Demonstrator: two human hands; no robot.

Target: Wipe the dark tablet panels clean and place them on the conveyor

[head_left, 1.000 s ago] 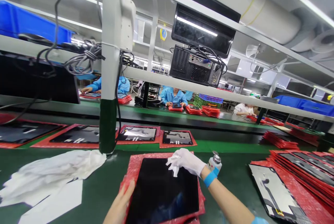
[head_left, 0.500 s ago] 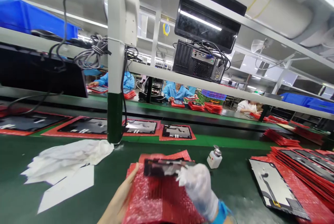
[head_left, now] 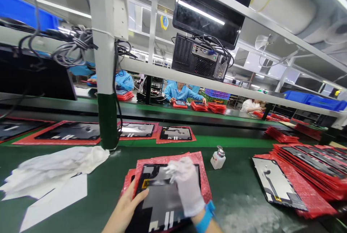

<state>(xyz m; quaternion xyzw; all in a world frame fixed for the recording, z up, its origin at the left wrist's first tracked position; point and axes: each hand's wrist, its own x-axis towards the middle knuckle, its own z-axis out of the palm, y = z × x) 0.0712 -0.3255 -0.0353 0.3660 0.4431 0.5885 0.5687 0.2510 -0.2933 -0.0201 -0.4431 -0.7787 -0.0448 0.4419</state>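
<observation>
A tablet screen panel (head_left: 165, 198) lies back side up on red bubble-wrap bags (head_left: 202, 166) in front of me. My left hand (head_left: 128, 202), bare, grips the panel's left edge, thumb on top and fingers around the bag beneath. Over the panel's upper right is my right hand (head_left: 188, 186), in a white glove with a blue band at the wrist. Its fingers are bunched on what looks like a crumpled white cloth (head_left: 172, 169), pressed to the panel; blur hides the fingertips.
A white pump bottle (head_left: 218, 159) stands right of the panel. White cloths (head_left: 59, 164) lie left beside a post (head_left: 108, 117). Another screen panel (head_left: 279, 180) and stacked red bags (head_left: 311, 168) are at right. Several panels line the back. Co-workers sit beyond.
The panel, earlier tilted up nearly edge-on, now lies flat on the red bags. My left hand has closed on its left edge, and my gloved right hand has moved onto its surface.
</observation>
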